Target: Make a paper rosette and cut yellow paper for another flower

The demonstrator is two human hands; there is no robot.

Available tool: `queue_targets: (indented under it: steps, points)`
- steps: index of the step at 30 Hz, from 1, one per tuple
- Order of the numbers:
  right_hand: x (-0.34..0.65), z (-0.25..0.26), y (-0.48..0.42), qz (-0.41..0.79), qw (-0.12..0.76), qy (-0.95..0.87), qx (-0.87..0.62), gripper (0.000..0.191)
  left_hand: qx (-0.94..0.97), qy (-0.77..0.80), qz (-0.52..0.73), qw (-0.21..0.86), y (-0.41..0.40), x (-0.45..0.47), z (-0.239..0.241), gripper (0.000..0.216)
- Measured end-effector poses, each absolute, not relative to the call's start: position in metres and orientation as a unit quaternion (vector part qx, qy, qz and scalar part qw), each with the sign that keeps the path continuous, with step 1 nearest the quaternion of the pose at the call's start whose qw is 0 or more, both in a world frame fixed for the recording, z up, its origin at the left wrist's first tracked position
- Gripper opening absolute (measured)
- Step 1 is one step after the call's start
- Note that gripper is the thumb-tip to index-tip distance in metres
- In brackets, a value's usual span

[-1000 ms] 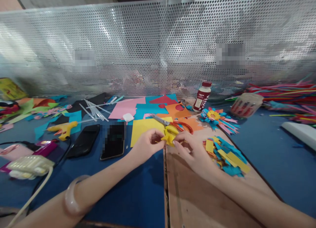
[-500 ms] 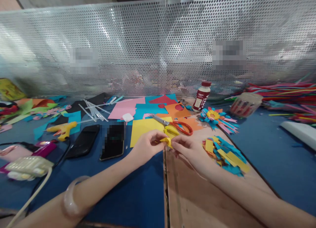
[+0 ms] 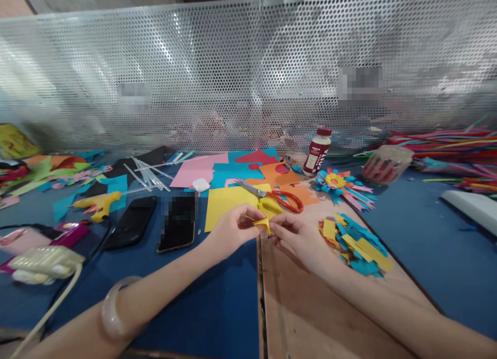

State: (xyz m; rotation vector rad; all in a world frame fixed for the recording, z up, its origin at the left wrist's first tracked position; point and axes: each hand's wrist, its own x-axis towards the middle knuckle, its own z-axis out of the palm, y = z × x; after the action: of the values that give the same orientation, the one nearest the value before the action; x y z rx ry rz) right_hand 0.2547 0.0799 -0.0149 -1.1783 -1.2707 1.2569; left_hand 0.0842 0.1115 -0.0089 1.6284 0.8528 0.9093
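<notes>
Between my two hands is a small folded piece of yellow paper [image 3: 263,223]. My left hand [image 3: 235,227] pinches its left side with thumb and fingers. From the right, my right hand [image 3: 297,234] is closed on its other edge. Just beyond the fingers lie scissors [image 3: 287,200] with orange-red handles, beside a yellow-handled tool [image 3: 269,205] whose far end I cannot make out. A yellow sheet [image 3: 223,201] lies behind my left hand. To the right of my right hand is a heap of yellow, blue and orange paper strips [image 3: 359,247].
A finished paper flower [image 3: 336,182] lies near a bottle [image 3: 317,152] and a clear jar [image 3: 387,164]. On the left are two phones [image 3: 132,221], a yellow glue gun [image 3: 97,202], glue sticks [image 3: 149,173] and a power strip [image 3: 44,263]. A perforated metal screen [image 3: 225,79] stands behind.
The yellow paper has turned slightly between my fingertips, and its folded point now faces more downward. Both hands stay in nearly the same place.
</notes>
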Motion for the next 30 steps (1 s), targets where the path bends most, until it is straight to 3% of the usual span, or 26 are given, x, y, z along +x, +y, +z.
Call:
queue_targets:
  steps: [11, 20, 30]
  points:
    - [0.253, -0.017, 0.075, 0.5, 0.47, -0.579, -0.44, 0.023, 0.678, 0.369, 0.387, 0.504, 0.113, 0.082, -0.007, 0.023]
    - [0.257, -0.031, 0.083, 0.605, 0.502, -0.501, -0.362, 0.025, 0.656, 0.337, 0.372, 0.563, 0.111, 0.083, -0.001, 0.017]
    - [0.259, -0.02, 0.078, 0.638, 0.493, -0.461, -0.372, 0.024, 0.606, 0.304, 0.359, 0.641, 0.114, 0.078, -0.003, 0.02]
